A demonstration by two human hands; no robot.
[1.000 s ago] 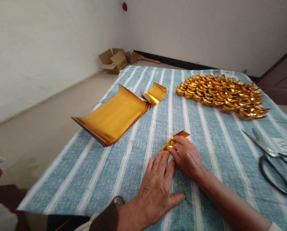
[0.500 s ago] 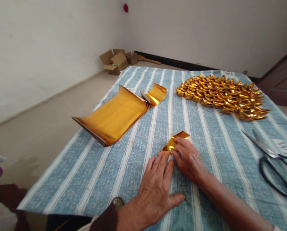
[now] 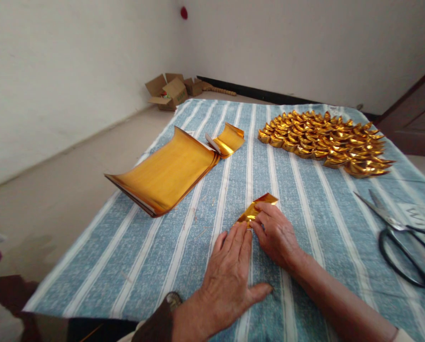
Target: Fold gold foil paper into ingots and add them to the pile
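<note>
A folded strip of shiny gold foil paper lies slantwise on the striped cloth in front of me. Flat on the cloth, my left hand has its fingers stretched out and its thumb apart; its fingertips press on the strip's near end. My right hand is curled over the middle of the strip, with thumb and fingers pinching it. Part of the paper is hidden beneath both hands. Beyond them are a curled stack of large gold paper sheets and a smaller stack of gold paper.
Several rows of folded gold paper ingots cover the back right of the blue-and-white striped tablecloth. Black-handled scissors lie at the right with blades apart. An opened cardboard box sits on the floor behind the table.
The view has shifted slightly, so everything appears a little further left. Both hands stay at the gold strip; the left fingers lie a bit closer together.
</note>
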